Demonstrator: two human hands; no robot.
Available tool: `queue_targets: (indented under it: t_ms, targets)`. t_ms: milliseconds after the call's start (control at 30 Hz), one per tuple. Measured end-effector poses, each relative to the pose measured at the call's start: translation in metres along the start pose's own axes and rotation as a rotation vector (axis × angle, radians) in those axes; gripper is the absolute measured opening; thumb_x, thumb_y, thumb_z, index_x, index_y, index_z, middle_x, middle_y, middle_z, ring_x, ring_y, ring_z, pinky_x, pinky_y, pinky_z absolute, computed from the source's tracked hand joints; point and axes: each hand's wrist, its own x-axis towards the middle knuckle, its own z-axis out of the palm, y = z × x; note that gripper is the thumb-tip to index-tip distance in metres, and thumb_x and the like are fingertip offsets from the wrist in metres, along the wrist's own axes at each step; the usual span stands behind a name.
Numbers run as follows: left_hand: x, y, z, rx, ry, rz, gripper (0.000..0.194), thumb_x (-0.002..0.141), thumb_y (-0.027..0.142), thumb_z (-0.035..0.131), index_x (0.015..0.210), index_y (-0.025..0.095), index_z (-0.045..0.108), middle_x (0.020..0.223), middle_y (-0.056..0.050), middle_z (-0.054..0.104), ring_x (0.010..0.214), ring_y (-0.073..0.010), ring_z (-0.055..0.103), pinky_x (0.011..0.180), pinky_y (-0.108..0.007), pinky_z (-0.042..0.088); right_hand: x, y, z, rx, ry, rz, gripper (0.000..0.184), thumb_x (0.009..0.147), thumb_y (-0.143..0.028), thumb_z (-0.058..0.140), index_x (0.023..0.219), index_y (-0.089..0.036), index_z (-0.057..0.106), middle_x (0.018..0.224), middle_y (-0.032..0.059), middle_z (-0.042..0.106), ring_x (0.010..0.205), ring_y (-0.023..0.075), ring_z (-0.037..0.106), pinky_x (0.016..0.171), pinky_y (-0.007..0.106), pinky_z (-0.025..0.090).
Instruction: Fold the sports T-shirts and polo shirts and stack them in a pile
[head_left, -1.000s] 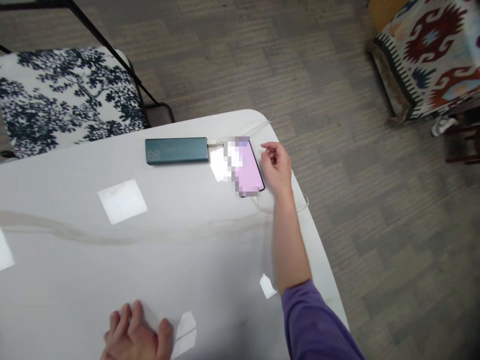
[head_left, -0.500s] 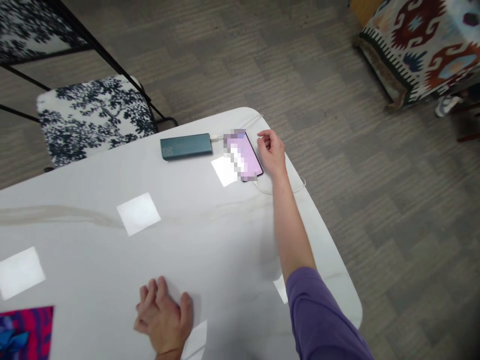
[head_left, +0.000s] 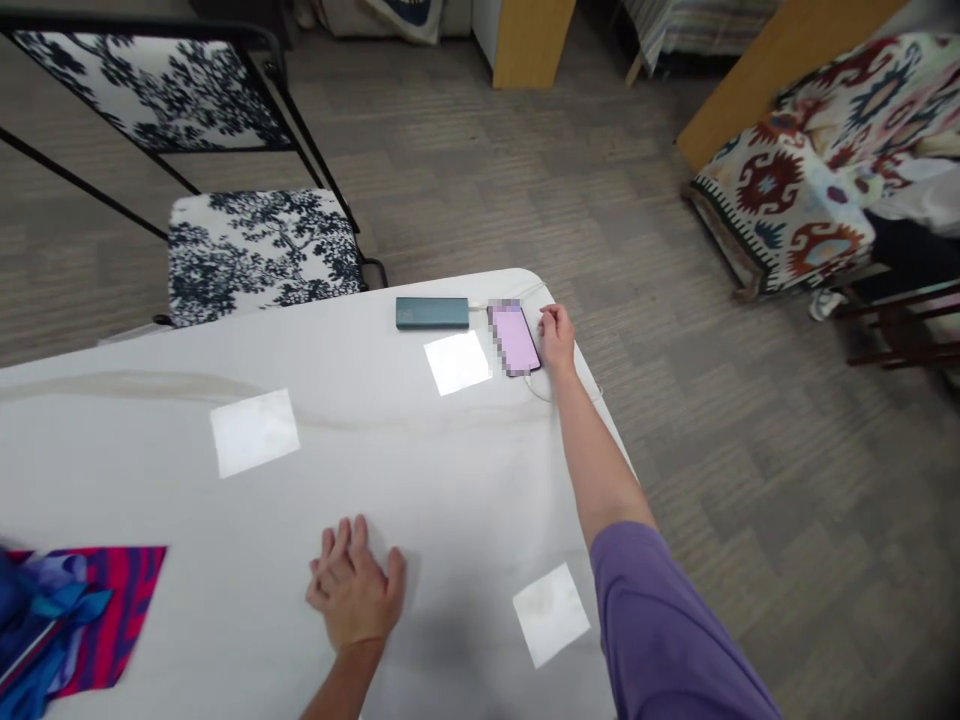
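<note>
On my head view, square blocks of pixelation cover the left, top and lower edges of the phone (head_left: 519, 340), so I cannot read its full outline. The palm side of the right grip (head_left: 557, 338) is turned from me; its fingers are loosely curled, and I cannot tell whether they enclose anything. The pale cable (head_left: 532, 390) leaves the phone's near end and runs behind the right forearm, which hides part of it. The fabric bundle (head_left: 52, 620) is cut off by the left border. The phone lies flat on the worktop (head_left: 420, 470), just beside the right grip on its thumb side; I cannot confirm contact. The left grip (head_left: 356, 590) is spread, palm down on the worktop, thumb apart from the fingers, well apart from the phone. The phone is a slim rectangle with a lilac screen. On its far side from the right grip sits an oblong, dark teal power bank (head_left: 432, 313) with a pale plug at its end. The worktop is glossy white with faint tan veining, a rounded corner and bright four-sided patches. The chair (head_left: 262, 250) is upholstered in white fabric with a dark tree print.
</note>
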Motion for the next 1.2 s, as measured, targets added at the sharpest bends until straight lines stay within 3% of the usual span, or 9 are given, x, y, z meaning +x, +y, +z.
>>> queue_targets:
  t_ms: [200, 300, 400, 500, 700, 800, 867, 1000, 1200]
  targets:
    - [0.0, -0.002, -0.006, -0.072, 0.005, -0.033, 0.078, 0.108, 0.042, 0.051, 0.177, 0.014, 0.03, 0.177, -0.025, 0.039, 0.172, -0.0381, 0.025, 0.138, -0.063, 0.011, 0.005, -0.029, -0.001, 0.093, -0.073, 0.145, 0.029, 0.097, -0.057, 0.054, 0.103, -0.028, 0.053, 0.081, -0.0053, 0.057, 0.071, 0.0138, 0.054, 0.072, 0.027, 0.05]
    - [0.0, -0.013, -0.003, -0.088, -0.007, -0.028, 0.079, 0.106, 0.043, 0.054, 0.176, 0.014, 0.032, 0.178, -0.025, 0.039, 0.171, -0.0387, 0.026, 0.138, -0.063, 0.012, 0.006, -0.045, -0.006, 0.11, -0.036, 0.126, 0.034, 0.098, -0.062, 0.054, 0.103, -0.029, 0.051, 0.082, -0.0055, 0.055, 0.073, 0.0139, 0.054, 0.072, 0.028, 0.05]
    - [0.0, -0.021, 0.001, -0.101, -0.029, -0.022, 0.079, 0.105, 0.043, 0.058, 0.175, 0.014, 0.036, 0.178, -0.024, 0.039, 0.171, -0.0393, 0.027, 0.138, -0.063, 0.012, -0.038, -0.055, -0.014, 0.046, 0.101, 0.001, 0.039, 0.099, -0.064, 0.053, 0.112, -0.027, 0.055, 0.09, -0.0033, 0.058, 0.082, 0.0154, 0.058, 0.079, 0.031, 0.052]
    - [0.001, -0.023, -0.001, -0.111, -0.042, -0.032, 0.078, 0.105, 0.042, 0.058, 0.174, 0.012, 0.037, 0.178, -0.025, 0.039, 0.171, -0.0396, 0.026, 0.138, -0.063, 0.011, -0.156, -0.066, -0.019, -0.071, 0.084, 0.0, 0.039, 0.1, -0.061, 0.054, 0.118, -0.027, 0.061, 0.099, 0.0024, 0.065, 0.091, 0.0213, 0.064, 0.085, 0.04, 0.056]
    - [0.001, -0.014, -0.012, -0.137, 0.006, -0.042, 0.071, 0.108, 0.039, 0.053, 0.171, 0.009, 0.042, 0.177, -0.024, 0.04, 0.171, -0.0377, 0.026, 0.139, -0.06, 0.01, -0.477, -0.1, -0.016, -0.331, -0.403, 0.103, 0.02, 0.091, -0.044, 0.061, 0.104, -0.046, 0.076, 0.09, 0.0068, 0.072, 0.083, 0.0374, 0.07, 0.075, 0.063, 0.055]
    - [0.0, -0.013, -0.016, -0.149, 0.01, -0.033, 0.068, 0.11, 0.039, 0.051, 0.17, 0.008, 0.044, 0.177, -0.024, 0.041, 0.171, -0.0376, 0.025, 0.139, -0.059, 0.009, -0.561, -0.105, -0.004, -0.394, -0.596, 0.037, 0.041, 0.08, -0.027, 0.075, 0.113, -0.051, 0.08, 0.096, 0.007, 0.079, 0.087, 0.0377, 0.074, 0.075, 0.062, 0.054]
    - [-0.002, -0.013, -0.019, -0.177, 0.003, -0.029, 0.068, 0.111, 0.04, 0.049, 0.171, 0.008, 0.043, 0.177, -0.025, 0.041, 0.171, -0.0384, 0.024, 0.138, -0.06, 0.008, -0.581, -0.102, 0.005, -0.45, -0.603, -0.017, 0.037, 0.08, -0.028, 0.078, 0.11, -0.05, 0.08, 0.096, 0.0067, 0.079, 0.087, 0.0379, 0.074, 0.076, 0.063, 0.055]
    - [-0.008, -0.016, -0.038, -0.266, -0.002, -0.008, 0.071, 0.114, 0.043, 0.046, 0.171, 0.002, 0.041, 0.177, -0.031, 0.035, 0.171, -0.0413, 0.019, 0.135, -0.063, 0.006, -0.587, -0.099, 0.012, -0.566, -0.604, -0.05, 0.014, 0.087, -0.039, 0.074, 0.101, -0.041, 0.073, 0.098, 0.0055, 0.075, 0.094, 0.0388, 0.072, 0.082, 0.067, 0.056]
    - [-0.025, -0.029, -0.071, -0.428, -0.077, 0.097, 0.075, 0.117, 0.047, 0.038, 0.171, -0.005, 0.035, 0.177, -0.038, 0.028, 0.171, -0.0458, 0.011, 0.13, -0.067, 0.006, -0.592, -0.128, 0.006, -0.62, -0.621, -0.054, 0.01, 0.091, -0.038, 0.069, 0.1, -0.037, 0.066, 0.105, 0.0031, 0.069, 0.104, 0.0379, 0.066, 0.093, 0.062, 0.05]
